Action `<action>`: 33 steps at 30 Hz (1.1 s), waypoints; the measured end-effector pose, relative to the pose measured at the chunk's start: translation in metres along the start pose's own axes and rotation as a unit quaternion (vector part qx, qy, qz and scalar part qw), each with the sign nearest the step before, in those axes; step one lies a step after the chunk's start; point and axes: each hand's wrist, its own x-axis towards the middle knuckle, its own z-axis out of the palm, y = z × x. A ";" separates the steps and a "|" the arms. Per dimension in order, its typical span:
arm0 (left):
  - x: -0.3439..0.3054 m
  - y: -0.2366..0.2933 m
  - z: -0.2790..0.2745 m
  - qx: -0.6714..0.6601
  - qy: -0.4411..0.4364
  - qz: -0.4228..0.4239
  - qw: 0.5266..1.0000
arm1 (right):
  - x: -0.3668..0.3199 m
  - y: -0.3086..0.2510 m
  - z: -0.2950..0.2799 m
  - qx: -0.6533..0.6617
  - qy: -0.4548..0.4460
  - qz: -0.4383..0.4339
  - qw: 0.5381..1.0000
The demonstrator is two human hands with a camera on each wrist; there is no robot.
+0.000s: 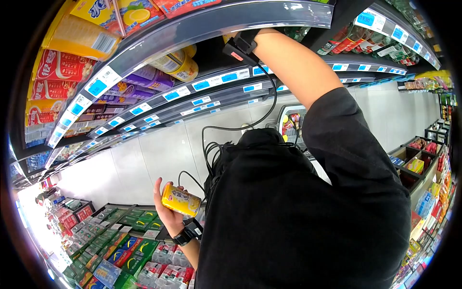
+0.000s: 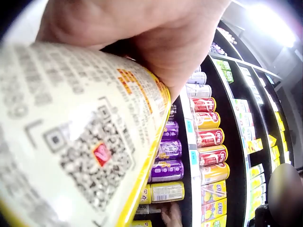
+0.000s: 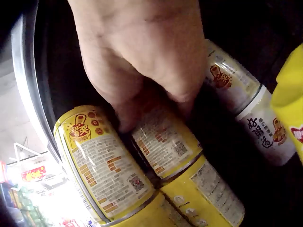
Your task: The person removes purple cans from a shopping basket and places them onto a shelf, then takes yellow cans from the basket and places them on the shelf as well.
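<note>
Closest to the lens in the left wrist view is a yellow can [image 2: 71, 142], its blurred code panel filling the lower left; the left hand [image 2: 156, 38] wraps over it from above, fingers curled round the body and gripping it; in the head view this can lies on its side in the raised palm, low and to the left of the person's black sleeve [image 1: 346, 144], well apart from the other hand; the right hand [image 3: 142, 52] is up inside a dark shelf [image 1: 216, 19], the bare forearm running up from the sleeve and the hand itself hidden from the head camera behind the shelf's rail; the right wrist view shows its thumb and fingers bent down on either side of a middle can [image 3: 165, 146], pinching its upper end; just beside that one, toward the shelf's front edge, lies a front can [image 3: 106, 165] with the same yellow label; a white can [image 3: 246, 104] lies behind the fingers, near them, though whether it touches them cannot be told; a yellow pack [image 3: 289, 94] cuts in at the right edge; farther along the shelving, the left wrist view shows rows of purple cans [image 2: 165, 170] and red cans [image 2: 210, 137]; blue price tags [image 1: 202, 85] line the rails.
</note>
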 end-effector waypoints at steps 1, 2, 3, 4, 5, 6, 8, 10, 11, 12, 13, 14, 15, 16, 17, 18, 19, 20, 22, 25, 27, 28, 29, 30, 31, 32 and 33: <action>0.000 0.000 -0.002 -0.008 -0.006 -0.007 1.000 | 0.001 -0.001 0.000 0.000 0.000 -0.002 1.000; 0.000 -0.001 -0.004 -0.009 -0.006 -0.008 1.000 | -0.001 -0.003 -0.001 0.003 -0.002 0.001 1.000; 0.000 -0.002 -0.004 -0.006 -0.005 -0.006 1.000 | -0.001 -0.007 -0.001 0.004 -0.002 0.003 1.000; 0.000 -0.002 -0.004 -0.004 -0.005 -0.004 1.000 | -0.002 -0.006 -0.002 0.005 -0.005 0.003 1.000; 0.000 -0.003 -0.005 -0.004 -0.004 -0.005 1.000 | -0.001 -0.008 -0.002 0.006 -0.005 0.003 1.000; 0.000 -0.003 -0.005 -0.005 -0.006 -0.003 1.000 | -0.001 -0.009 -0.002 0.007 -0.007 0.004 1.000; -0.001 -0.004 -0.005 -0.007 -0.005 -0.002 1.000 | -0.001 -0.011 -0.002 0.010 -0.011 0.004 1.000; -0.001 -0.004 -0.003 -0.003 -0.010 0.000 1.000 | -0.002 -0.012 -0.004 0.010 -0.013 0.004 1.000; -0.001 -0.004 -0.003 -0.003 -0.009 -0.001 1.000 | -0.002 -0.013 -0.004 0.010 -0.014 0.004 1.000; -0.002 -0.004 -0.002 0.007 -0.001 0.003 1.000 | -0.002 -0.013 -0.004 0.009 -0.014 0.003 1.000; -0.002 -0.003 -0.002 0.017 0.008 0.007 1.000 | -0.001 -0.013 -0.005 0.010 -0.014 0.004 1.000; -0.002 -0.003 -0.003 0.017 0.008 0.007 1.000 | -0.001 -0.014 -0.005 0.011 -0.014 0.003 1.000; -0.001 -0.004 -0.006 0.008 0.001 0.004 1.000 | -0.001 -0.014 -0.006 0.011 -0.015 0.004 1.000; 0.000 -0.004 -0.007 -0.001 -0.007 0.001 1.000 | -0.001 -0.014 -0.007 0.010 -0.014 0.003 1.000; 0.001 -0.003 -0.007 -0.001 -0.008 0.001 1.000 | -0.001 -0.015 -0.008 0.010 -0.016 0.004 1.000; 0.001 -0.003 -0.007 -0.002 -0.006 0.001 1.000 | -0.001 -0.015 -0.009 0.011 -0.016 0.004 1.000; 0.001 -0.004 -0.007 -0.003 -0.004 0.001 1.000 | -0.001 -0.015 -0.009 0.010 -0.018 0.003 1.000; 0.001 -0.004 -0.008 -0.003 -0.004 0.001 1.000 | -0.002 -0.016 -0.009 0.011 -0.018 0.003 1.000; 0.003 -0.004 -0.010 0.003 -0.009 -0.003 1.000 | -0.002 -0.016 -0.011 0.009 -0.019 0.004 1.000; 0.003 -0.005 -0.009 0.000 -0.012 -0.001 1.000 | -0.001 -0.015 -0.012 0.009 -0.017 0.002 1.000; 0.003 -0.005 -0.010 -0.002 -0.012 -0.003 1.000 | -0.001 -0.015 -0.013 0.010 -0.019 0.002 1.000; 0.004 -0.005 -0.009 -0.005 -0.012 -0.004 1.000 | -0.001 -0.015 -0.013 0.008 -0.018 0.001 1.000; 0.003 -0.005 -0.007 -0.005 -0.012 -0.004 1.000 | -0.001 -0.015 -0.013 0.009 -0.020 0.002 1.000; 0.001 -0.004 -0.003 0.005 -0.001 0.000 1.000 | -0.001 -0.015 -0.013 0.008 -0.019 0.001 1.000; 0.000 -0.004 0.001 0.015 0.009 0.003 1.000 | -0.001 -0.015 -0.014 0.006 -0.021 0.001 1.000; 0.000 -0.004 0.001 0.016 0.008 0.003 1.000 | -0.001 -0.015 -0.015 0.007 -0.022 0.001 1.000; 0.000 -0.004 0.000 0.015 0.012 0.001 1.000 | -0.002 -0.015 -0.015 0.007 -0.022 0.000 1.000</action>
